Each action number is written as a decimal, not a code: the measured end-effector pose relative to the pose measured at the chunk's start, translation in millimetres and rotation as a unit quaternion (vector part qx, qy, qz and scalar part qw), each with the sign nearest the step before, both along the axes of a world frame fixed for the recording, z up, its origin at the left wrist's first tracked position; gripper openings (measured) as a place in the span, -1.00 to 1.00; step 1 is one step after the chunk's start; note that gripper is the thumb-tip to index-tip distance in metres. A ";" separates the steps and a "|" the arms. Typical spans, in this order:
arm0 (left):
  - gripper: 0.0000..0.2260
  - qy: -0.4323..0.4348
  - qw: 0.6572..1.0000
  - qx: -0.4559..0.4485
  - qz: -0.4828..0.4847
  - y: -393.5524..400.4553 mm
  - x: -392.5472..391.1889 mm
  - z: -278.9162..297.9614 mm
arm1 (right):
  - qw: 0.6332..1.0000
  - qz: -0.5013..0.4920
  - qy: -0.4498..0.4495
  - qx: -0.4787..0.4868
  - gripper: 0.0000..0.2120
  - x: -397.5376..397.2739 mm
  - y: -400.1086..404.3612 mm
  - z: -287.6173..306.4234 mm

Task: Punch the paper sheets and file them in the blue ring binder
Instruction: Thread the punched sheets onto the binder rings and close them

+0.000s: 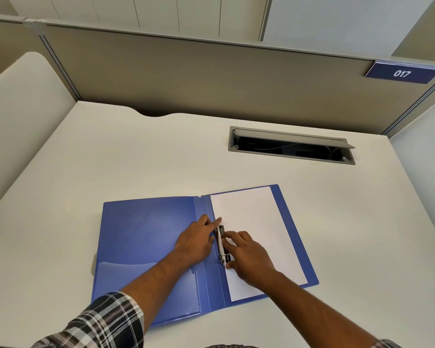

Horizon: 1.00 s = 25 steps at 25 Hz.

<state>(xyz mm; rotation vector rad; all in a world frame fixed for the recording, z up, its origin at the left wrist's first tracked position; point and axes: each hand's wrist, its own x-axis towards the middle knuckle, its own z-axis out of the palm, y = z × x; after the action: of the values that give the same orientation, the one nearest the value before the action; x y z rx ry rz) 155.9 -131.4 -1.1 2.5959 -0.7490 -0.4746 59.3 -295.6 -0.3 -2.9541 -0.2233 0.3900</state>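
- Binder point(146, 237) lay open on the desk point(111, 151), left cover bare apart from a clear pocket.
- Our left hand point(195, 243) sat flat by the spine, fingers mostly straight, index tip reaching onto the sheets, holding nothing.
- Ring clip point(222, 244) was right between our hands.
- Our right hand point(249, 256) pressed on the clip and the paper's edge; we couldn't tell if it pinched anything.
- Sheets point(256, 232) rested on the right cover.
- Risk, we reckoned: paper slipping off the rings, or holes tearing, if the clip snapped shut misaligned.

I see bright, even overhead light, soft shadows under both hands point(196, 241), mild sheen on the binder point(146, 227), wide-angle bending at edges, sharp focus
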 end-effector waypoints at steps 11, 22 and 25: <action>-0.49 -0.016 1.000 -0.002 0.004 2.8 -5.2 -3.6 | 0.999 0.002 -0.003 -0.041 -0.38 -2.3 1.0 0.0; -0.47 -0.021 1.000 0.004 -0.001 3.3 -3.5 -3.5 | 0.997 -0.020 -0.037 -0.069 -0.23 3.0 4.9 -1.9; -0.46 -0.015 1.000 0.005 -0.005 2.6 -2.5 -2.3 | 0.997 -0.028 -0.025 -0.060 -0.27 1.9 4.0 -4.5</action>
<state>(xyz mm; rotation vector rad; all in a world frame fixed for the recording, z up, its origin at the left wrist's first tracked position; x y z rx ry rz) 153.4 -128.8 -3.4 2.6159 -0.7704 -0.4457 61.2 -291.6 -4.7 -3.0835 -0.1274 0.3341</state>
